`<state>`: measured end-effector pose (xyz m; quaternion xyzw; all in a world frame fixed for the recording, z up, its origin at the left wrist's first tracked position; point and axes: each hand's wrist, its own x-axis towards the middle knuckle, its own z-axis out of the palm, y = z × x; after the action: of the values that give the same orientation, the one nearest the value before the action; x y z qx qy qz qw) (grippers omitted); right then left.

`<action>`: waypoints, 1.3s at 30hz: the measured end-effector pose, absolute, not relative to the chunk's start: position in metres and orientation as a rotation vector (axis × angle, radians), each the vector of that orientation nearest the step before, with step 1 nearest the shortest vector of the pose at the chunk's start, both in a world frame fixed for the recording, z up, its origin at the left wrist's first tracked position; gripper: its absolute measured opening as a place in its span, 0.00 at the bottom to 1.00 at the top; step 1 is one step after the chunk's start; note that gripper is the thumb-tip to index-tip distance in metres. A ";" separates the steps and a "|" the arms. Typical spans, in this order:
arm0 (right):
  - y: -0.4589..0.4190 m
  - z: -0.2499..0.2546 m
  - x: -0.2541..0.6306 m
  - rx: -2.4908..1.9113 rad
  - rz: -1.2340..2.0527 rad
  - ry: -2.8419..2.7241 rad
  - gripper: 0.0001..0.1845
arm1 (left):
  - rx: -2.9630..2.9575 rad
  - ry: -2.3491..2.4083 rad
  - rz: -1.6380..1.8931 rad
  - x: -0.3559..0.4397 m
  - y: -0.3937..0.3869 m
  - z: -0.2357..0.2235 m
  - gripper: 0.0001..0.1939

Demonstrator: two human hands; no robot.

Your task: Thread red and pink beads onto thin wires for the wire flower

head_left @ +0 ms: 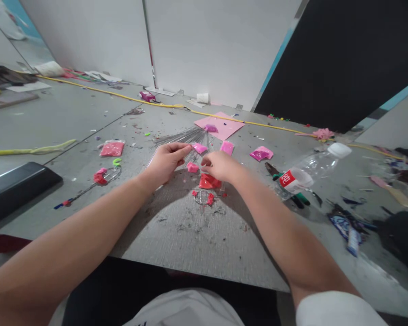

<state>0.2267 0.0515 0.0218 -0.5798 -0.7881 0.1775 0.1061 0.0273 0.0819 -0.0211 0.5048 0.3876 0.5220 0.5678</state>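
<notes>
My left hand (170, 160) is above the table with its fingers drawn together. Its fingertips are at the left edge of a small pink packet (200, 148); whether they grip it is unclear. My right hand (221, 165) has curled, closed fingers, and what they hold, if anything, is hidden. Between the hands lies a lump of pink clay (192, 167). Just below the right hand is a shiny red packet (210, 181). Nearer me sits a small wire frame (201, 198) with red clay bits on it. Behind the hands, thin wires (187, 136) fan out.
More pink packets (261, 153) lie around a pink sheet (229, 126). At left are a red packet (112, 148), a wire piece with red clay (100, 176) and a dark box (20, 190). A plastic bottle (309, 172) lies over green-handled pliers (299, 199) at right.
</notes>
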 end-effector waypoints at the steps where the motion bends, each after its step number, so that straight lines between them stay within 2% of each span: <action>1: 0.056 0.018 0.222 -1.701 0.486 -2.336 0.07 | 1.179 0.896 1.245 0.027 0.083 -0.021 0.18; 10: 0.063 0.000 0.214 -1.598 0.294 -2.449 0.06 | 1.205 0.872 1.277 0.038 0.079 -0.018 0.17; 16: 0.062 -0.001 0.215 -1.576 0.256 -2.474 0.09 | 1.297 1.304 1.417 -0.003 0.120 -0.010 0.12; 19: 0.061 0.001 0.216 -1.591 0.265 -2.414 0.10 | 1.243 1.304 1.514 -0.022 0.142 -0.017 0.09; 22: 0.063 0.003 0.218 -1.582 0.318 -2.335 0.07 | 1.224 1.264 1.507 -0.028 0.150 -0.026 0.09; 26: 0.071 0.003 0.210 -1.516 0.545 -2.210 0.02 | 1.236 1.207 1.473 -0.027 0.149 -0.033 0.10; 33: 0.083 -0.008 0.176 -1.262 1.336 -1.899 0.05 | 1.114 1.156 1.525 -0.032 0.153 -0.039 0.11; 39: 0.080 -0.015 0.172 -1.191 1.603 -1.619 0.04 | 1.038 1.125 1.562 -0.036 0.159 -0.043 0.14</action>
<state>0.1718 0.0804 -0.0148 -0.4447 -0.6041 0.5984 0.2815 -0.0359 0.1585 -0.0430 0.4217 0.4569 0.6345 0.4591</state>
